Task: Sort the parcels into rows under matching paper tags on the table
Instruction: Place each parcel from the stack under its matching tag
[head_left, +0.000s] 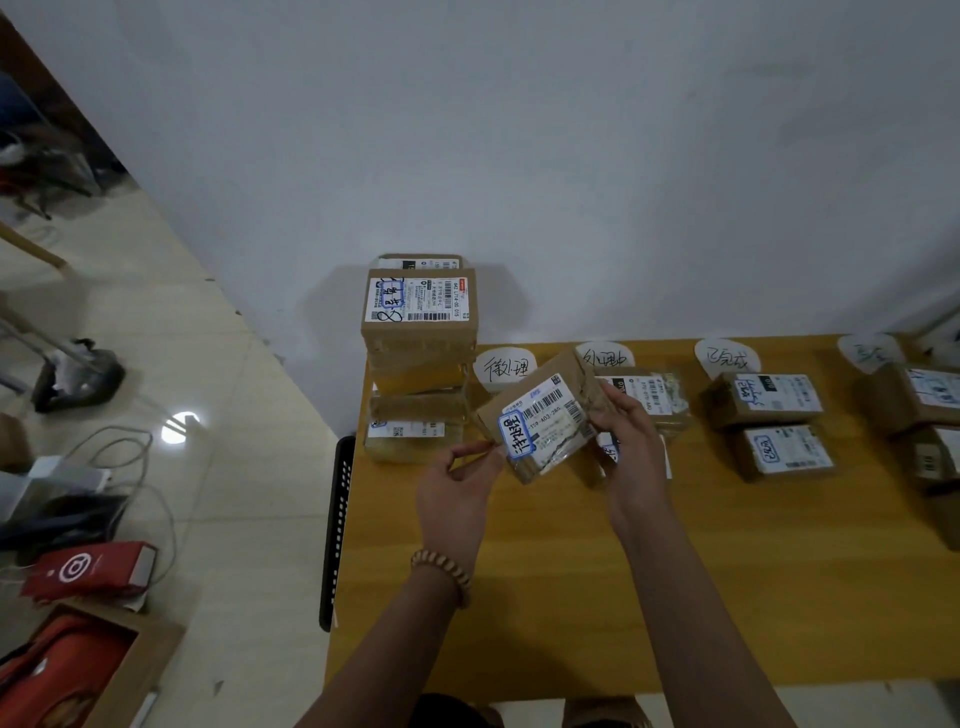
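I hold a small brown parcel (543, 423) with a white shipping label and a blue-framed handwritten sticker, tilted above the yellow table (571, 597). My left hand (457, 499) pinches its lower left corner. My right hand (631, 441) grips its right edge. Four white paper tags lie along the far edge: the first tag (505, 368), the second tag (605, 356), the third tag (727, 358) and the fourth tag (870, 352). One parcel (657, 397) lies under the second tag, two parcels (769, 397) (787, 451) under the third, more parcels (919, 397) under the fourth.
A tall stack of unsorted parcels (420, 332) stands at the table's far left corner against the white wall. A black perforated basket (337, 530) hangs at the table's left edge. On the floor to the left lie cables, a red bag (88, 569) and an open carton (119, 670).
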